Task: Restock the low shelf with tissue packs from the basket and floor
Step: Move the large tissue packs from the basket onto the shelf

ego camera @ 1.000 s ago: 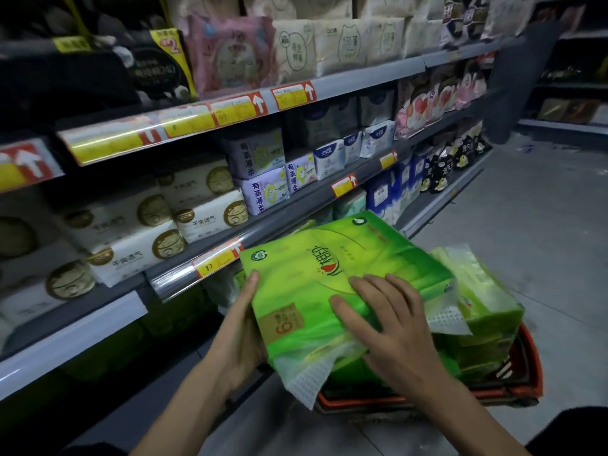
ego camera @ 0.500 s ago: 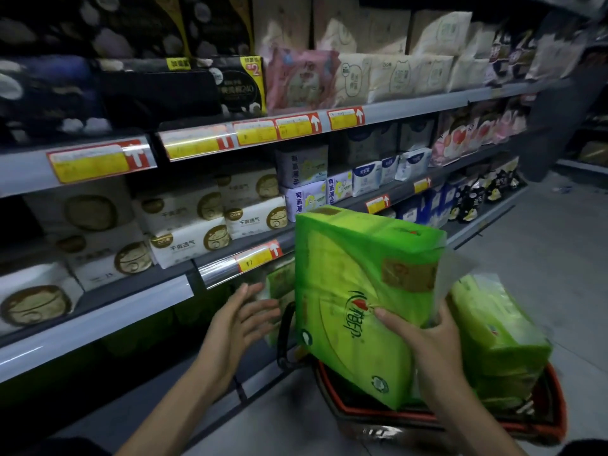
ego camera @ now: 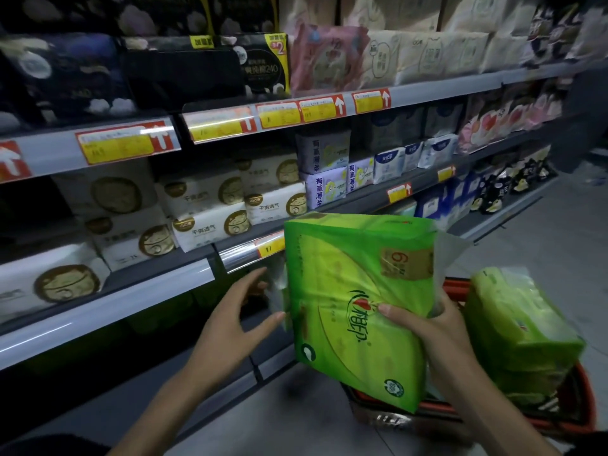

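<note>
While the right hand [ego camera: 431, 334] grips the green tissue pack [ego camera: 348, 291], its thumb lies flat across the printed front by the red logo. The other fingers wrap round the pack's right edge and are hidden behind it. Right forearm comes in from the lower right corner, wrist bent upward.

Left hand [ego camera: 230, 320]: relaxed, fingers spread, holding nothing, palm turned toward the pack. Its forefinger tip sits just at the pack's left edge, beside a clear plastic flap [ego camera: 278, 286]. Whether it touches cannot be told. Left forearm rises from the bottom edge.

Pack stands on edge, tilted a little, held in the air in front of the price rail [ego camera: 243, 258] and over the left end of the red basket [ego camera: 587, 399]. Its gold label [ego camera: 406, 263] reads upside down. A second clear flap sticks out at the upper right.

More green packs [ego camera: 519, 334] are stacked in the basket, just right of the gripping hand. The held pack covers the basket's near left part.

Low shelf [ego camera: 238, 373] runs under the price rail. Its recess is dark, with only dim green shapes behind the left hand, too dark to identify. White packs [ego camera: 204, 218] fill the shelf above. Upper rows are blurred, print partly unreadable.
</note>
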The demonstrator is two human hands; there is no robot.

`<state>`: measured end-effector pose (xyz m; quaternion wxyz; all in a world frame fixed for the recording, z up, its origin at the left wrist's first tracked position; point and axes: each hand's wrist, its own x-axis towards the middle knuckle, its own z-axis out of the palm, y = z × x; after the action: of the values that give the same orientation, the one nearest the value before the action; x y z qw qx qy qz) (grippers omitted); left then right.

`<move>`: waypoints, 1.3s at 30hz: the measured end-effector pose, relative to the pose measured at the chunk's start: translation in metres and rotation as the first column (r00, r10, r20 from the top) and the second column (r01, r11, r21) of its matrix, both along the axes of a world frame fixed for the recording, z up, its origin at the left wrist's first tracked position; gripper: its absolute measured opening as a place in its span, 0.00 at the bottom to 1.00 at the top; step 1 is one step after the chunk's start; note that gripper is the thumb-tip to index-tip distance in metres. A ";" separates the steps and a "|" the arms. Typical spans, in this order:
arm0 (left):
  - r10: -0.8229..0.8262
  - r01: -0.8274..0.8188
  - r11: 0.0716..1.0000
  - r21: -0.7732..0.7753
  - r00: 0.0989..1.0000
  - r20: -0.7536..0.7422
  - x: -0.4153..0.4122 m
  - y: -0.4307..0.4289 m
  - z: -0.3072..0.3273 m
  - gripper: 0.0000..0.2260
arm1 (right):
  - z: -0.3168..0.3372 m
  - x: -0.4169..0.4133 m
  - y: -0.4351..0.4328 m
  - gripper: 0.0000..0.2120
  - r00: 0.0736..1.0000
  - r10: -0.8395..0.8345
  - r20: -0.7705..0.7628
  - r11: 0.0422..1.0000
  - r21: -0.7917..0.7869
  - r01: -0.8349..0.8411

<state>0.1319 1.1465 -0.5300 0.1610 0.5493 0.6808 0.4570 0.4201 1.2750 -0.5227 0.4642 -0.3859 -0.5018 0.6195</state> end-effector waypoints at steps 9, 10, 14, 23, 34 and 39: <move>0.000 0.001 1.000 0.002 0.907 -0.421 -0.024 -0.027 0.049 0.53 | 0.017 -0.039 -0.018 0.35 0.966 0.145 0.214 0.971 0.158 -0.181; 0.024 -0.041 0.999 -0.022 0.851 -0.524 -0.029 -0.031 0.058 0.55 | 0.018 -0.044 -0.018 0.35 0.960 0.158 0.230 0.965 0.170 -0.199; 0.000 -0.092 0.994 -0.059 0.535 -0.845 -0.039 -0.042 0.097 0.55 | 0.021 -0.063 -0.022 0.37 0.933 0.234 0.273 0.933 0.206 -0.294; -0.408 0.084 0.838 -0.539 0.752 -0.518 -0.056 -0.042 0.156 0.58 | 0.018 -0.106 -0.048 0.43 0.827 0.444 0.344 0.793 0.279 -0.542; 0.012 -0.112 0.923 -0.369 0.965 -0.261 -0.087 -0.127 0.145 0.44 | 0.038 -0.155 -0.068 0.56 0.687 0.416 0.595 0.592 0.396 -0.702; 0.282 -0.282 0.911 -0.301 0.958 -0.044 -0.099 -0.193 0.130 0.37 | 0.049 -0.162 -0.067 0.68 0.628 0.324 0.708 0.608 0.353 -0.711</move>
<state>0.0334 0.9531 -0.4003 0.1761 0.4138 0.8150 0.3654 0.2579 1.2084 -0.4735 0.1727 -0.2117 -0.8803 0.3879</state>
